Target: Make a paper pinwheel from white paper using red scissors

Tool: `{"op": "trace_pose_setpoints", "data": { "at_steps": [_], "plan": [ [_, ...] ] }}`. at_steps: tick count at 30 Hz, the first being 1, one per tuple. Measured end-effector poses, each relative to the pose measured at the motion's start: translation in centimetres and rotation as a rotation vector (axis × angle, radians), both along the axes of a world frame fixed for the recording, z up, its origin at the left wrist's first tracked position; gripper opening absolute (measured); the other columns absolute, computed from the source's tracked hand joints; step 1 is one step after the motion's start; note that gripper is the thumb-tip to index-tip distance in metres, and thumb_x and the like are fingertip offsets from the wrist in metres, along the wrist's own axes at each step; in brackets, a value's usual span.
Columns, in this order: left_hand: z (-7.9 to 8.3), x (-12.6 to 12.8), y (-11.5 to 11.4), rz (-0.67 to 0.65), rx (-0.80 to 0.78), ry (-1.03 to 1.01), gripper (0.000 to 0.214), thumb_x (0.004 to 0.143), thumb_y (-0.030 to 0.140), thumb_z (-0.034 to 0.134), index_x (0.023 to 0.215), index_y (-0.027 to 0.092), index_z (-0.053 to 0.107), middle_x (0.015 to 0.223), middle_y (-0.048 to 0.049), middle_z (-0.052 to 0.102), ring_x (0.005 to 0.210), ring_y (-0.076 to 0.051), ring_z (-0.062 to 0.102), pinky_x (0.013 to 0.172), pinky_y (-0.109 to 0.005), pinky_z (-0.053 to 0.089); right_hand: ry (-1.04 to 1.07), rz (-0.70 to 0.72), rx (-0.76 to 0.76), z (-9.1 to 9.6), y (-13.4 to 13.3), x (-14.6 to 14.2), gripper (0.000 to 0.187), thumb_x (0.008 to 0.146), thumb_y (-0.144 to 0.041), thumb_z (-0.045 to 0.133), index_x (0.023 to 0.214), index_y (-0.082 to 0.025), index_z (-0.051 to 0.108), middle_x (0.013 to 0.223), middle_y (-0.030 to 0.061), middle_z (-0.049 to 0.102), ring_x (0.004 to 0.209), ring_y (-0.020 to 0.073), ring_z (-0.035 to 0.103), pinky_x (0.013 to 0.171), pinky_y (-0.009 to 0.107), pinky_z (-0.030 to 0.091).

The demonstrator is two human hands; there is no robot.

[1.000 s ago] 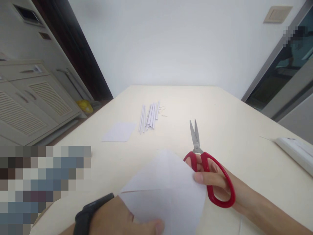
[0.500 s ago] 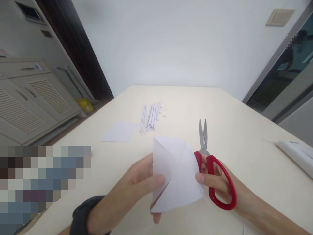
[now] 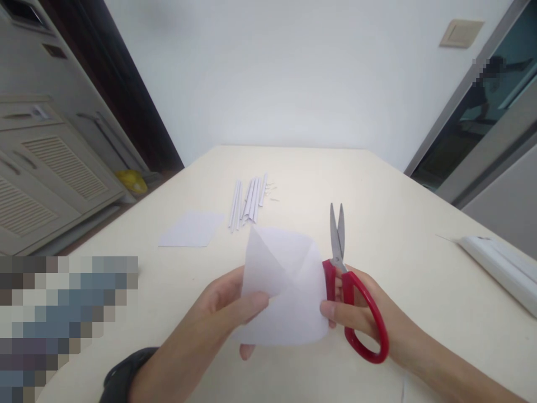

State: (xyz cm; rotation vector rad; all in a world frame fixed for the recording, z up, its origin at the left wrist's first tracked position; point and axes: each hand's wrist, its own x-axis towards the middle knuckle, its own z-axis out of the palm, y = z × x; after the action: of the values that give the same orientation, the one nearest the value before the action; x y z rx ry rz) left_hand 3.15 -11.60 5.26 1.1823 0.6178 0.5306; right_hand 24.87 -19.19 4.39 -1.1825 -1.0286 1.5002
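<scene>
A sheet of white paper [image 3: 289,302] with diagonal creases is held up over the table. My left hand [image 3: 235,308] is closed on its left edge, thumb in front and fingers behind. With the thumb of my right hand [image 3: 356,313], I pinch the sheet's right edge. That same hand also holds scissors [image 3: 344,274] with red handles, whose blades stick up and stand slightly apart. Part of the right fingers is hidden behind the handles.
Beyond the sheet, several rolled paper sticks [image 3: 247,201] lie on the table [image 3: 319,173], with thin paper scraps [image 3: 272,193] beside them. Another white sheet [image 3: 191,229] lies flat at left. A long white object [image 3: 495,268] lies near the right edge.
The paper has tilted, and its lower left slit no longer shows. The whole view has shifted slightly, so hands, scissors and table things appear further left.
</scene>
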Motion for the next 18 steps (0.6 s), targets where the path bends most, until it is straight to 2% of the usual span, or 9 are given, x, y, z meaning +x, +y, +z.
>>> {"op": "trace_pose_setpoints", "data": {
  "at_steps": [3,6,7,10,14,18],
  "plan": [
    [0.6,0.0,0.0,0.039,-0.023,-0.023,0.012,0.088,0.032,0.066,0.089,0.022,0.073,0.071,0.0021,0.059,0.061,-0.011,0.047,0.045,-0.013,0.041,-0.039,-0.014,0.007,-0.1,-0.2,-0.4,0.022,0.076,-0.023,0.079,0.086,-0.021,0.059,0.078,-0.0009,0.062,0.072,0.0176,0.058,0.062,0.027,0.046],
    [1.0,-0.1,-0.1,0.034,-0.095,-0.089,0.017,0.087,0.035,0.064,0.1,0.026,0.071,0.076,0.002,0.062,0.063,-0.013,0.05,0.047,-0.016,0.042,-0.013,-0.042,0.019,-0.2,-0.5,-0.7,0.021,0.077,-0.023,0.076,0.087,-0.022,0.057,0.083,0.0,0.061,0.082,0.0219,0.061,0.069,0.031,0.048],
    [0.9,-0.1,-0.1,0.008,-0.122,-0.106,0.02,0.09,0.037,0.058,0.103,0.026,0.07,0.077,0.0021,0.062,0.058,-0.011,0.048,0.049,-0.018,0.043,-0.007,-0.06,0.014,-0.2,-0.6,-0.8,0.021,0.078,-0.023,0.075,0.089,-0.022,0.058,0.083,-0.0001,0.061,0.083,0.0225,0.061,0.071,0.032,0.049],
    [0.3,-0.1,-0.4,-0.046,-0.085,-0.127,0.029,0.091,0.044,0.053,0.094,0.021,0.07,0.066,0.0031,0.059,0.051,-0.01,0.047,0.054,-0.021,0.044,0.013,-0.119,0.006,0.0,-0.7,-0.9,0.02,0.079,-0.024,0.074,0.093,-0.023,0.059,0.085,-0.0001,0.062,0.082,0.0213,0.06,0.075,0.032,0.048],
    [-0.8,0.4,-0.7,-0.141,-0.022,0.025,0.034,0.081,0.052,0.068,0.08,0.018,0.071,0.05,0.0043,0.056,0.042,-0.008,0.042,0.049,-0.021,0.039,0.068,-0.144,0.047,0.2,-0.8,-1.1,0.022,0.077,-0.02,0.075,0.087,-0.023,0.056,0.082,-0.0023,0.058,0.077,0.0174,0.055,0.077,0.031,0.048],
    [-2.0,0.5,-0.5,-0.141,0.018,0.032,0.051,0.084,0.064,0.057,0.069,0.017,0.07,0.052,0.002,0.062,0.04,-0.009,0.046,0.048,-0.024,0.04,0.066,-0.158,0.065,-0.1,-0.9,-1.3,0.02,0.079,-0.017,0.074,0.083,-0.024,0.055,0.078,-0.0042,0.055,0.072,0.0148,0.052,0.076,0.029,0.048]
  ]
}}
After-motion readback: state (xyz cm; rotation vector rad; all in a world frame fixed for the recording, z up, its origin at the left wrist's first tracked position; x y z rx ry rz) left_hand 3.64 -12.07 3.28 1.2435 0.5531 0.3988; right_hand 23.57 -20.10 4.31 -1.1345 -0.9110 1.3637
